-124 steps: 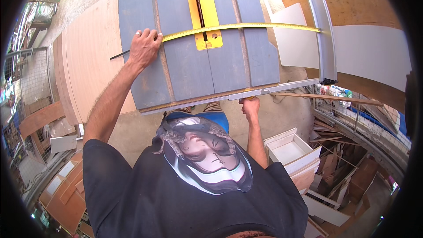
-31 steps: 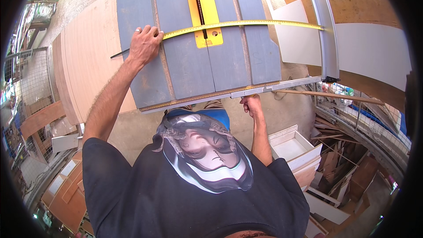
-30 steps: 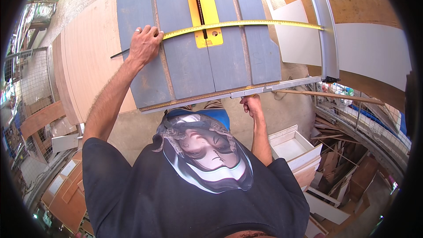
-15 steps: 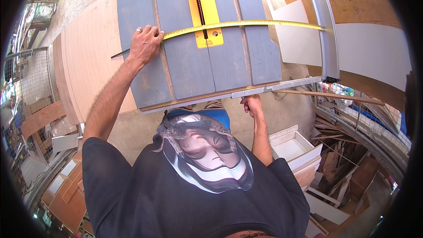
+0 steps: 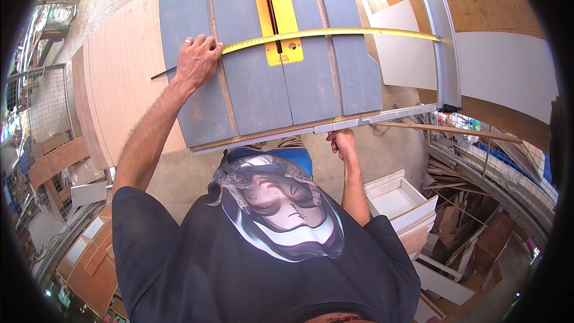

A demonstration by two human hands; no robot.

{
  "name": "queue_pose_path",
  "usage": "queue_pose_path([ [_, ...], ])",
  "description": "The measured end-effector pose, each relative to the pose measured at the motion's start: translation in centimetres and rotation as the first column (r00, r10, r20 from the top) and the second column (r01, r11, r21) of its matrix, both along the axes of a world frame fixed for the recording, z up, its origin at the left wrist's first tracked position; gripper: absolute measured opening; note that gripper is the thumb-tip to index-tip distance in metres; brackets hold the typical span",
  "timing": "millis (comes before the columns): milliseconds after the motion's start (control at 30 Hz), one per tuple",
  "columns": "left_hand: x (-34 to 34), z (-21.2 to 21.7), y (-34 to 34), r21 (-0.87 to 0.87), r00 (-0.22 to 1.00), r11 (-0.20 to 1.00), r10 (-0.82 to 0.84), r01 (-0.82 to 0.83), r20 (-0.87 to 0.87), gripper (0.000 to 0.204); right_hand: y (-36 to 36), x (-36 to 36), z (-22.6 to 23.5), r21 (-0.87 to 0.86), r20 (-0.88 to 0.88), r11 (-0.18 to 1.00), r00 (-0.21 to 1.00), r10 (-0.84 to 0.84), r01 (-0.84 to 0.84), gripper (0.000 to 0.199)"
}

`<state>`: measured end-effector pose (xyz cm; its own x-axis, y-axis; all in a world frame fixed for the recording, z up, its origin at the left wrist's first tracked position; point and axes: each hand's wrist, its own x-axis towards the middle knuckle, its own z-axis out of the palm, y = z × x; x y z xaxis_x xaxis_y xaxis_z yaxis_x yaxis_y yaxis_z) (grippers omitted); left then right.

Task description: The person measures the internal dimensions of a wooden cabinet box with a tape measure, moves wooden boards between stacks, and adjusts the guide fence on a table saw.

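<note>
My left hand [image 5: 198, 63], a ring on one finger, is closed on a tape measure whose yellow blade [image 5: 359, 31] stretches rightward across the grey table saw [image 5: 254, 96]. The far end of that blade meets the metal rip fence [image 5: 444, 42]; the hand covers the tape's case. A thin dark stick [image 5: 161, 75], perhaps a pencil, pokes out on the left of this hand. Below the saw's front rail [image 5: 335, 125], my right hand [image 5: 341, 142] is closed against the rail's underside, and whatever its fingers grip is hidden. Beneath the tape lies the yellow throat plate [image 5: 290, 18] with its dark slot.
Light plywood sheets [image 5: 122, 78] adjoin the saw's left side. White panels [image 5: 499, 63] lie beyond the fence. A white drawer-like box [image 5: 397, 194] and wood offcuts [image 5: 466, 227] sit at the lower right. Wire mesh fencing [image 5: 39, 104] stands at the left.
</note>
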<state>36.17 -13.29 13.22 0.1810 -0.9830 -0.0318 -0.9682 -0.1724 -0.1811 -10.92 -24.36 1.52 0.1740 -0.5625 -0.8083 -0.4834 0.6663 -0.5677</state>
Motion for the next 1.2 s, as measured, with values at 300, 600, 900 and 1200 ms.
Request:
queue_pose_path([
  [300, 0.4, -0.48, 0.18, 0.0, 1.0, 1.0, -0.018, 0.018, -0.002, 0.028, 0.28, 0.15, 0.1, -0.034, -0.03, 0.999, 0.999, -0.011, 0.01, 0.014],
  [600, 0.2, -0.06, 0.0, 0.027, 1.0, 1.0, 0.007, -0.006, -0.028, 0.028, 0.13, 0.21, 0.34, -0.011, -0.019, 1.0, 1.0, -0.006, 0.006, 0.015],
  [900, 0.25, -0.23, 0.06, -0.013, 1.0, 1.0, -0.014, 0.014, -0.007, 0.021, 0.07, -0.02, 0.11, -0.002, 0.005, 1.0, 1.0, 0.008, -0.008, 0.017],
  [1200, 0.17, -0.16, -0.13, -0.02, 1.0, 1.0, -0.018, 0.018, -0.005, 0.021, -0.1, 0.01, 0.41, 0.007, 0.026, 1.0, 0.999, 0.024, -0.025, 0.018],
])
